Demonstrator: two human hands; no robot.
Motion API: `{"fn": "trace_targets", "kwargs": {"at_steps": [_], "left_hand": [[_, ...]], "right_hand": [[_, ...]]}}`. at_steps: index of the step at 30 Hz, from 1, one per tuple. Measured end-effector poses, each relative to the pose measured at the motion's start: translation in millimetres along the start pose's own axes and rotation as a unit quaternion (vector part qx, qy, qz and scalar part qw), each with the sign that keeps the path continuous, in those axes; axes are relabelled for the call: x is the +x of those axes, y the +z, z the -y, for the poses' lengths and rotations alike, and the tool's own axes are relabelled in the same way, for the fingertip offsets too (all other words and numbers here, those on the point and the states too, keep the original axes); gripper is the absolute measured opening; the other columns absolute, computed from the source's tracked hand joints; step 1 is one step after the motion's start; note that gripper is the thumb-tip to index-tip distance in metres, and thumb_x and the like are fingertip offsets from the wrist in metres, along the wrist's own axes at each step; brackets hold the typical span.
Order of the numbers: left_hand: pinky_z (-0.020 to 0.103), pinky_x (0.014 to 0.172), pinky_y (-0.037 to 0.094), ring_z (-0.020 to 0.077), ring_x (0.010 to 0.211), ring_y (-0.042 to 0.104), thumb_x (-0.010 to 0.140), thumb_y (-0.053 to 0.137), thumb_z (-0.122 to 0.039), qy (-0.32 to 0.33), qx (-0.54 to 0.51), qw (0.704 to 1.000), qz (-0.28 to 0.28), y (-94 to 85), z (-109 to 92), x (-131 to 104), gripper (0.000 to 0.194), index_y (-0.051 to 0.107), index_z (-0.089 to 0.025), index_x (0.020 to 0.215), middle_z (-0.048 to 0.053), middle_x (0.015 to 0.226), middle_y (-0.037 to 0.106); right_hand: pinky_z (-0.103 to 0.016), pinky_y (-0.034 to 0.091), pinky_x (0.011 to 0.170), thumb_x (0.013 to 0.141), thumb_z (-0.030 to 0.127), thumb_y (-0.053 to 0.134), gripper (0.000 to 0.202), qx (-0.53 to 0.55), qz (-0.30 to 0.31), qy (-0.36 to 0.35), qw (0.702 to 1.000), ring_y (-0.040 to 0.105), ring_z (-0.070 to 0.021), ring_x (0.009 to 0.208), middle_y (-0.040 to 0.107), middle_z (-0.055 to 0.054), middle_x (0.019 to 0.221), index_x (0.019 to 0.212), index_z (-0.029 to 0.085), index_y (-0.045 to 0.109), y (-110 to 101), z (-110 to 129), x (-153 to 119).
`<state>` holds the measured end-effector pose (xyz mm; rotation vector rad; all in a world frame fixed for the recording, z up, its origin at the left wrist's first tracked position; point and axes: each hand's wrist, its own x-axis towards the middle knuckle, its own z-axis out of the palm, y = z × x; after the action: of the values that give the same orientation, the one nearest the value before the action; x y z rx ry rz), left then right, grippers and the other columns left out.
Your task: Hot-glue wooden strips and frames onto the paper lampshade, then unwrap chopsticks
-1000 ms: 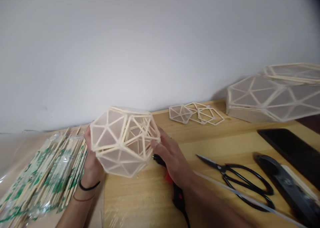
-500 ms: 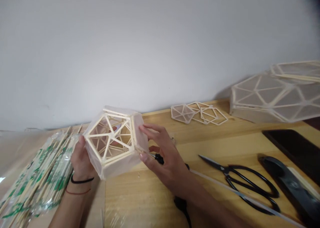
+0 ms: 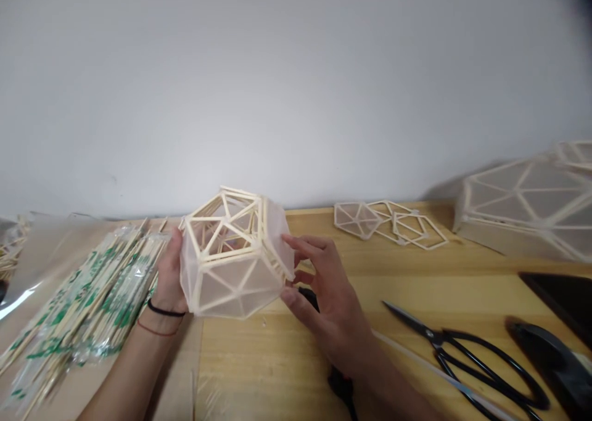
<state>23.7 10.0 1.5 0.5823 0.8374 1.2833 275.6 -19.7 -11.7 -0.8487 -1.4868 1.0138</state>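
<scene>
A many-sided model frame (image 3: 238,285) of thin wooden sticks, with translucent sheet on several faces, is held above the table. My left hand (image 3: 170,279) grips its left side, the thumb showing and the other fingers hidden behind. At the right side, my right hand (image 3: 324,291) has its thumb and fingertips against the edge of the model. What looks like a black glue gun (image 3: 341,385) lies under my right hand, mostly covered. A translucent rod (image 3: 411,356) runs out from behind my right forearm.
Wrapped chopsticks (image 3: 106,285) are piled at left. Flat stick pentagons (image 3: 358,219) lie by the wall. At right are black-handled scissors (image 3: 437,341), a dark stapler-like tool (image 3: 548,353), a dark flat object (image 3: 562,294) and a larger covered stick model (image 3: 531,202).
The model has shifted right in view and tilted, so a sheet-covered front face now shows. Both hands have moved with it. The view has turned slightly left.
</scene>
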Motion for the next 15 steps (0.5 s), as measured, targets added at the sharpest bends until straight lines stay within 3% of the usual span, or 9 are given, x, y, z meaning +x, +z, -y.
{"fn": "trace_targets", "kwargs": {"at_steps": [5,10,15], "left_hand": [[0.049,0.108,0.061,0.0379,0.122,0.075,0.096,0.059,-0.068,-0.043,-0.003,0.998,-0.047,-0.9,-2.4,2.2,0.067,0.07,-0.017,0.138,0.012,0.113,0.085],[0.049,0.105,0.062,0.0353,0.119,0.077,0.102,0.047,-0.067,-0.068,-0.007,0.994,-0.087,-0.7,-5.4,2.7,0.065,0.071,-0.018,0.137,0.011,0.107,0.085],[0.05,0.103,0.063,0.0371,0.114,0.078,0.092,0.058,-0.074,-0.17,-0.001,0.985,-0.034,-1.9,-7.7,3.6,0.065,0.078,-0.02,0.122,0.012,0.102,0.086]], "right_hand": [[-0.041,0.063,0.094,0.103,0.056,0.063,0.053,-0.071,-0.009,-0.002,0.997,0.057,-0.0239,0.118,0.05,-0.005,0.134,0.154,0.051,0.051,-3.1,-10.8,-0.1],[-0.058,0.047,0.117,0.099,0.066,0.064,0.064,-0.134,0.009,-0.023,0.991,0.043,-0.033,0.148,0.043,-0.004,0.155,0.159,0.058,0.043,-4.4,-13.4,-0.1],[-0.06,0.039,0.125,0.1,0.066,0.061,0.068,-0.141,0.023,-0.046,0.989,0.032,-0.034,0.16,0.035,-0.002,0.17,0.162,0.056,0.037,-3.6,-10.1,0.1]]}}
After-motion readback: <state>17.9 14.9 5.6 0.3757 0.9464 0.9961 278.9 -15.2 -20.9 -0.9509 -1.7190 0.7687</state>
